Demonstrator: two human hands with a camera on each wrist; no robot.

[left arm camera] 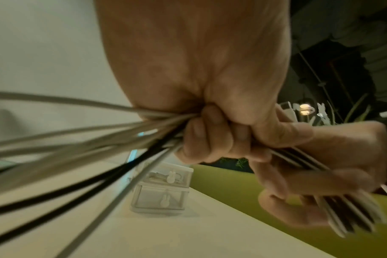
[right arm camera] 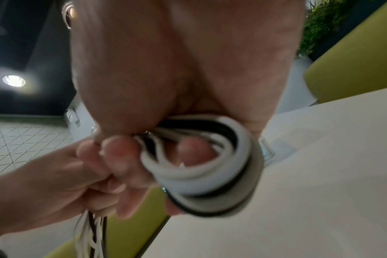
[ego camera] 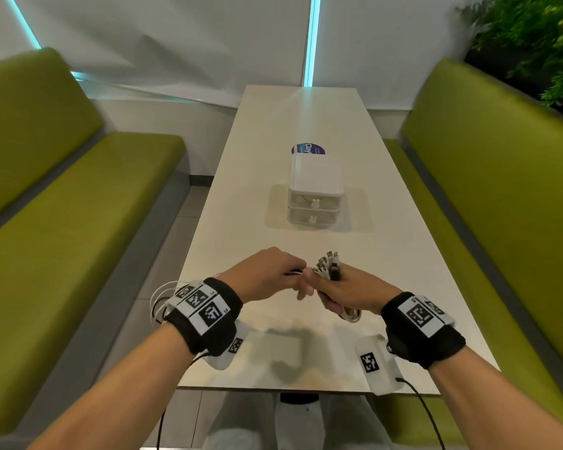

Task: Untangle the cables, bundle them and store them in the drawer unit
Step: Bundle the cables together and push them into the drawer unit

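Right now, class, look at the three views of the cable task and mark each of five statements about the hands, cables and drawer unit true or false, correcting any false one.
1. Both hands grip the cables. True: the left hand and right hand each hold them.
2. The drawer unit has its top drawer pulled out. False: both drawers are shut.
3. All the cables are white. False: black ones run among the white.
4. The right hand holds a coiled loop of cable. True.
5. The drawer unit sits on a green bench. False: it stands on the table.
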